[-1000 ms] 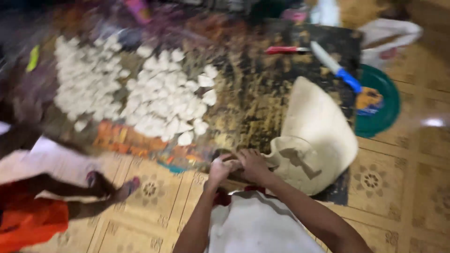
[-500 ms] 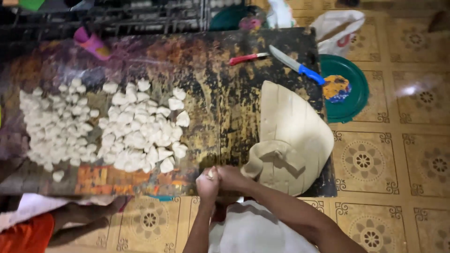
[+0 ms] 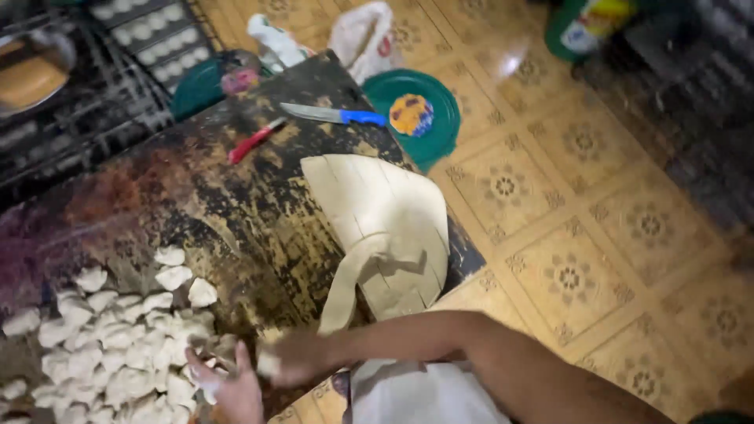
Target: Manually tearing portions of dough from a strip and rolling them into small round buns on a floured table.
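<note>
- Now, both hands meet at the near edge of the dark, worn, paint-scuffed wooden board (image 3: 196,204) lying on the patterned tile floor (image 3: 597,235).
- Right hand (image 3: 294,360): blurred, fingers curled around a small white dough piece (image 3: 269,364); grip looks narrow, closed on it.
- Left hand (image 3: 232,385): palm up, fingers spread fairly wide, just beside the right hand; whether it touches the dough piece, cannot tell.
- Heap of small white cut dough pieces (image 3: 118,338) covers the near-left corner of the board, touching the left hand's side.
- Flat beige rolled dough sheet with cut slits (image 3: 385,228) sits at the right edge of the board, one strip hanging toward the near edge.
- Blue-handled knife (image 3: 334,115) and red-handled tool (image 3: 255,140) lie near the far edge.
- Round green plate (image 3: 436,133) rests on the floor off the far-right corner.
</note>
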